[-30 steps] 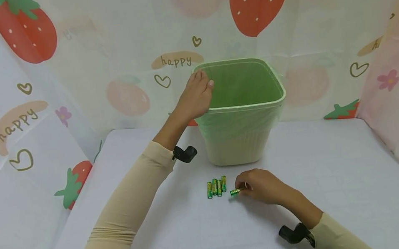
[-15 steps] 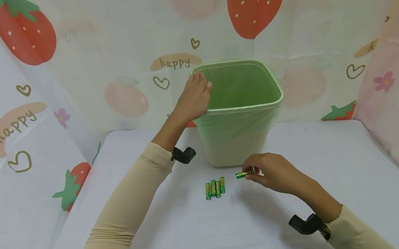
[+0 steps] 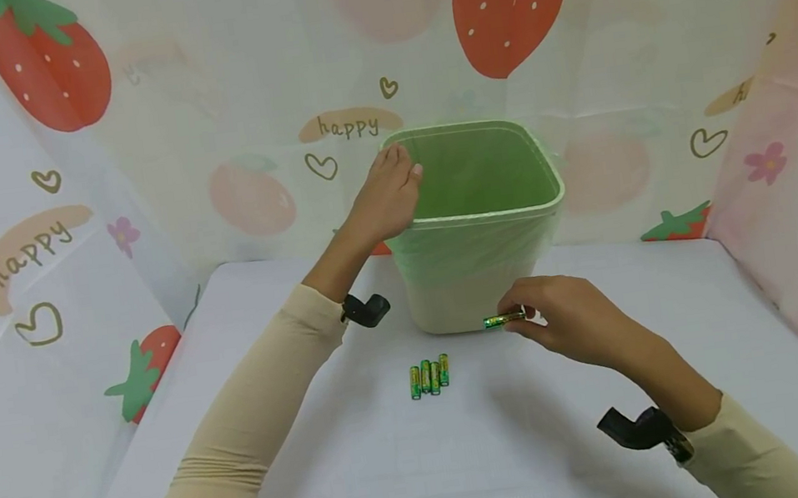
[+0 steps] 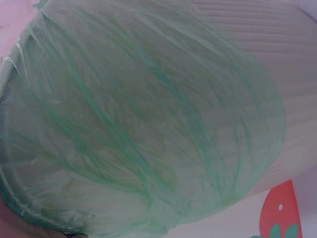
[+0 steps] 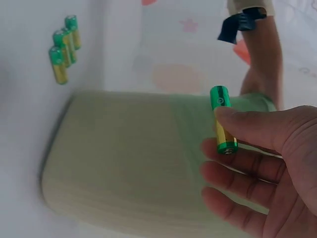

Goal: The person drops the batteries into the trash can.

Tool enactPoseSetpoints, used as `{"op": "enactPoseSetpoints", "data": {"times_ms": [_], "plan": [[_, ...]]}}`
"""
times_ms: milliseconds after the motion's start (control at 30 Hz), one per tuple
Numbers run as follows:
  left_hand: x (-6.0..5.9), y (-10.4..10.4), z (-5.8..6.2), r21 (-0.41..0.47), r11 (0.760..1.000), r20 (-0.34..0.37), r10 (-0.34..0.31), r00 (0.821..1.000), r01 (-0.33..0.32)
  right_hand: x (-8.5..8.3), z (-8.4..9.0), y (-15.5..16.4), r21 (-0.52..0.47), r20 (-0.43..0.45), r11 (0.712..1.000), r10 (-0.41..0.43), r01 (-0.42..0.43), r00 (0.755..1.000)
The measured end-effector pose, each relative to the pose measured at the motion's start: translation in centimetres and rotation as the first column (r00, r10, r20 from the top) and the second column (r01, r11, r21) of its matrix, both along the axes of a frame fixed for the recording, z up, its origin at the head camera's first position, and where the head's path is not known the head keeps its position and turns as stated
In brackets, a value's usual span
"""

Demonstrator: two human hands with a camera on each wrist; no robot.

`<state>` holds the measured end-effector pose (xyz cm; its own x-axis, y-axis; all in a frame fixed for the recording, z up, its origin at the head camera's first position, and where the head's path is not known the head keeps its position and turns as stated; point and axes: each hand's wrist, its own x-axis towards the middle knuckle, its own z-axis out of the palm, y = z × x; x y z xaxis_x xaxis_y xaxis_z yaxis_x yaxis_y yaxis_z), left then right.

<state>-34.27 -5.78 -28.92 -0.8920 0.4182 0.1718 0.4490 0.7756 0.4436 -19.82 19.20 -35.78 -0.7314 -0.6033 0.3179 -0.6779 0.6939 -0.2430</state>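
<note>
A white trash bin (image 3: 450,293), lined with a thin green plastic bag (image 4: 148,109), stands upright at the back of the table. My left hand (image 3: 388,191) grips its left rim, with the fingers over the edge. My right hand (image 3: 567,315) pinches a green and gold battery (image 5: 225,121) between thumb and fingers, held above the table in front of the bin's lower right corner. Several matching batteries (image 3: 429,377) lie side by side on the table in front of the bin. Only a sliver of the left hand shows in the left wrist view.
A white cloth covers the table (image 3: 398,468). Behind and at both sides hangs a curtain (image 3: 233,77) printed with strawberries, hearts and "happy". Each wrist carries a black camera mount (image 3: 367,310).
My right hand has lifted the battery off the table beside the others and moved it up and rightward, towards the bin. The left hand stays on the rim.
</note>
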Motion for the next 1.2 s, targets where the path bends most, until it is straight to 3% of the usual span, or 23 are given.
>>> {"op": "enactPoseSetpoints", "data": {"times_ms": [700, 967, 1200], "plan": [[0.0, 0.0, 0.0, -0.002, 1.000, -0.019, -0.008, 1.000, 0.008, -0.6, 7.0, 1.3, -0.040, -0.195, 0.997, 0.057, -0.066, 0.979], [0.0, -0.1, 0.1, -0.006, 1.000, -0.021, 0.000, 1.000, 0.000, -1.7, 9.1, 1.5, -0.054, -0.269, 0.994, 0.073, -0.091, 0.960], [0.0, 0.0, 0.0, -0.007, 1.000, -0.016, 0.000, 1.000, 0.000, -2.7, 10.7, 1.3, -0.060, -0.282, 0.994, 0.075, -0.095, 0.957]]}}
